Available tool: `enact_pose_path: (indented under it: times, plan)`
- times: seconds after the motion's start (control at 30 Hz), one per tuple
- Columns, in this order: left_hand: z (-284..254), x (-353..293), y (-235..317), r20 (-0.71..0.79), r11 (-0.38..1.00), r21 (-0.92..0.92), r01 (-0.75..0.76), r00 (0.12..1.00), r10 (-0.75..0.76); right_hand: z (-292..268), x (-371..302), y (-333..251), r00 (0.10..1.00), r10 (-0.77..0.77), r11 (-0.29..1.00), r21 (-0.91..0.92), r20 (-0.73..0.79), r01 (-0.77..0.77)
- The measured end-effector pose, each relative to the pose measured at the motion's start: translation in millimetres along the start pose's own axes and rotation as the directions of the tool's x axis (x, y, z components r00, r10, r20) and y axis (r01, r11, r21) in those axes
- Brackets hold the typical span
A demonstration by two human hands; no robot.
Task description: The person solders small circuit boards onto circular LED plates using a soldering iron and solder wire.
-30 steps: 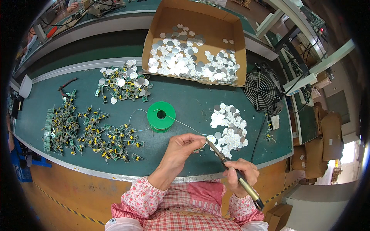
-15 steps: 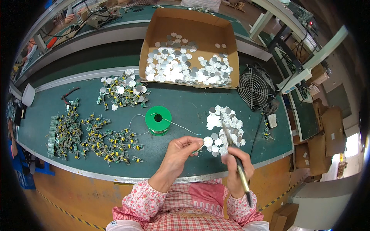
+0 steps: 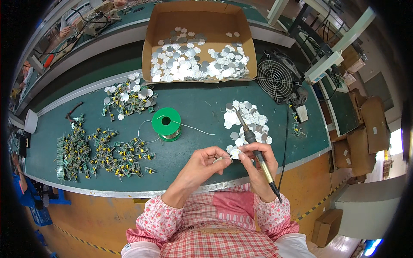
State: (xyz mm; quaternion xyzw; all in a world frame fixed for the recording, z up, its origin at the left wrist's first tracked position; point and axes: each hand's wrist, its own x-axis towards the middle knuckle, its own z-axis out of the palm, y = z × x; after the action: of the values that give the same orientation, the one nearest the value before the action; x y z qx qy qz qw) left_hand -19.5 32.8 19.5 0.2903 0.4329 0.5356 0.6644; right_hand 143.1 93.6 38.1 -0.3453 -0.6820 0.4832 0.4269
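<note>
My left hand [image 3: 198,168] pinches a small part with thin leads [image 3: 220,159], mostly hidden by the fingers; it looks like one of the little circuit boards. Between the thumb and forefinger of my right hand [image 3: 260,174] is a round silver disc [image 3: 235,154], which meets the part at the left fingertips. That same right hand also grips a soldering iron [image 3: 267,173], its tip pointing away over a loose pile of silver discs [image 3: 257,118]. To the left stands a green spool of solder wire [image 3: 167,115], the wire's free end stretching toward the right.
Small green-and-yellow circuit boards [image 3: 120,158] lie heaped on the left of the bench [image 3: 193,105]. Behind them sits a pile of boards with discs [image 3: 131,96]. A cardboard box [image 3: 195,18] of discs stands at the back, beside a fan [image 3: 277,77]. The iron's cord [image 3: 285,150] hangs over the front edge.
My right hand has moved left to my left hand and now pinches the disc there, still holding the soldering iron. The whole view has shifted slightly.
</note>
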Motion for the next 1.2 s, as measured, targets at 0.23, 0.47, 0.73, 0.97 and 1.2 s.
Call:
enact_pose_path:
  times: [0.23,0.47,0.73,0.97,1.2]
  plan:
    - [4.1,-1.7,3.8,-0.037,0.982,0.189,-0.002,0.999,0.009,-10.3,-1.1,-2.4,0.998,-0.041,0.997,-0.064,0.051,0.044]
    - [6.7,0.4,-4.8,-0.058,0.940,0.311,-0.138,0.985,0.164,-16.5,0.2,-5.1,0.993,-0.057,0.991,-0.115,0.101,0.068]
    - [10.4,0.2,2.2,-0.108,0.915,0.401,-0.054,0.989,0.106,-20.2,4.0,-4.5,0.989,-0.032,0.989,-0.142,0.143,0.053]
    - [4.8,4.1,-7.6,-0.109,0.914,0.402,-0.059,0.988,0.111,-16.2,6.9,-5.2,0.990,-0.016,0.983,-0.178,0.141,0.041]
    - [-5.0,12.5,-10.0,-0.289,0.991,0.080,-0.109,0.949,0.127,-17.0,-3.9,-15.9,0.993,-0.115,0.969,-0.224,-0.030,0.105]
